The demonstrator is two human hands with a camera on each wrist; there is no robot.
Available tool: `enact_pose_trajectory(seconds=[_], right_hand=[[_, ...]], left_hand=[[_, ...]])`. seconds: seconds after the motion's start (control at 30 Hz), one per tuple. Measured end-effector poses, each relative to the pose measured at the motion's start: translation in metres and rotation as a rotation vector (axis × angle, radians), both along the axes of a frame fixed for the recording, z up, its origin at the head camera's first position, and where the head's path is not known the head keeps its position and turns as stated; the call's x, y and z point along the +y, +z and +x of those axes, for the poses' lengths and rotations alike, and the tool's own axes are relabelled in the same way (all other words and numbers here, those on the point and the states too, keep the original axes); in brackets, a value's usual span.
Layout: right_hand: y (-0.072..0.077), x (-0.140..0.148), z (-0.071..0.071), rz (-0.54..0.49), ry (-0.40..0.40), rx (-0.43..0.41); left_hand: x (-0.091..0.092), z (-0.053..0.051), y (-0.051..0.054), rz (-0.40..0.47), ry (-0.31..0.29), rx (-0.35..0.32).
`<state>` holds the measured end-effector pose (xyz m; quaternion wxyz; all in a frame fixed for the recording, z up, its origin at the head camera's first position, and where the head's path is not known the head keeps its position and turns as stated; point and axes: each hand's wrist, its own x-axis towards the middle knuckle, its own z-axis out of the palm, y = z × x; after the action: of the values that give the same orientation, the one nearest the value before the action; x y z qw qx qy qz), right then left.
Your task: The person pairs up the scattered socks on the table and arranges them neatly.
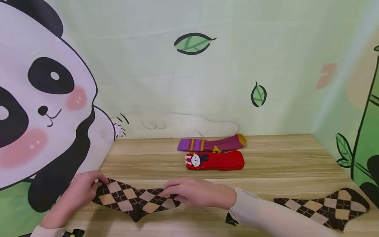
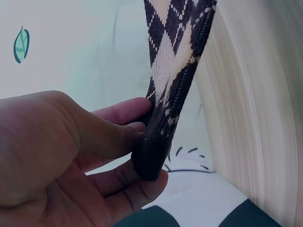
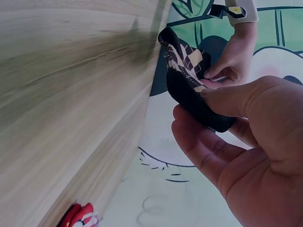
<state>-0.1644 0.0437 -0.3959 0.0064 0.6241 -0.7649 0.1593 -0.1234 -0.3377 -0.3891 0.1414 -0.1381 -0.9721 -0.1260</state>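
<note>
A dark brown argyle sock (image 1: 127, 199) with tan and pale diamonds is stretched sideways above the near left of the table, its heel corner pointing down. My left hand (image 1: 80, 191) pinches its left end between thumb and fingers; the left wrist view shows the dark tip of the sock (image 2: 158, 142) in that grip. At the other end, my right hand (image 1: 201, 193) holds the sock's dark edge (image 3: 189, 101) between thumb and fingers. A matching argyle sock (image 1: 328, 207) lies flat at the right, beyond my right forearm.
Farther back on the wooden table (image 1: 142, 161) lie a red sock (image 1: 223, 160) with a white character on it and, behind that, a purple sock (image 1: 216, 144) with yellow bands. A printed panda backdrop (image 1: 148, 65) encloses the table at the back and sides.
</note>
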Motion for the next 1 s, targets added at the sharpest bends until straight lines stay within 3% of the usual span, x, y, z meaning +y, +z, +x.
enact_pose_trajectory(seconds=[0.47,0.67,0.83,1.0], right_hand=[[0.002,0.038,-0.003,0.069,-0.137,-0.029],[0.001,0.056,-0.005,0.054,-0.174,-0.035],[0.002,0.070,-0.006,0.063,-0.203,-0.036],[0.002,0.082,-0.004,0.059,-0.224,-0.034]], left_hand=[[0.034,-0.005,-0.003,0.023,-0.080,-0.035],[0.047,-0.008,-0.004,0.031,-0.147,-0.003],[0.056,-0.009,-0.008,0.026,-0.155,0.001],[0.066,-0.010,-0.012,0.089,-0.218,0.008]])
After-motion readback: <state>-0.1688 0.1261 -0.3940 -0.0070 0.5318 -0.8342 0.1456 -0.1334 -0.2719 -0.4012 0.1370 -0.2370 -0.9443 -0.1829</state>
